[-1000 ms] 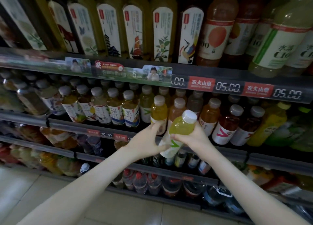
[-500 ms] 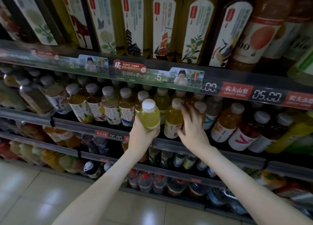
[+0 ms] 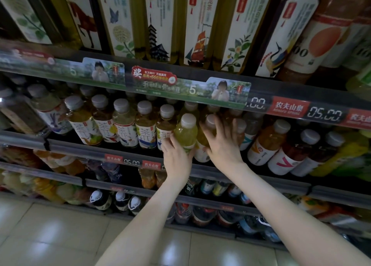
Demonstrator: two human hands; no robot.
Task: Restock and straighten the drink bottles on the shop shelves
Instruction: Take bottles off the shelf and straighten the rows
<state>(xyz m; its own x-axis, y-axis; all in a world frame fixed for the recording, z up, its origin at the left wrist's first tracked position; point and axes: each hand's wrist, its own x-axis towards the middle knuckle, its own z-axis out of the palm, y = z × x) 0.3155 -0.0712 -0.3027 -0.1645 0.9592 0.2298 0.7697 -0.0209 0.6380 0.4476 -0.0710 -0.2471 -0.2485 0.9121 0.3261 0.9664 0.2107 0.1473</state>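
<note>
On the middle shelf (image 3: 96,147), the left hand (image 3: 176,158) curls round the lower body of a yellow-green bottle (image 3: 185,132) at the row's front, beside the tea bottles (image 3: 145,128), while the right hand (image 3: 223,145) lays spread, straight fingers on the neighbouring amber bottle (image 3: 201,140).

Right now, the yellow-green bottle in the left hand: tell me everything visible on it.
The yellow-green bottle looks like clear plastic, full of pale yellow-green drink, with its white screw cap on. The left hand grips its lower body and hides most of the label. It is held nearly upright at the shelf front, between a white-labelled tea bottle and an amber bottle.
</note>
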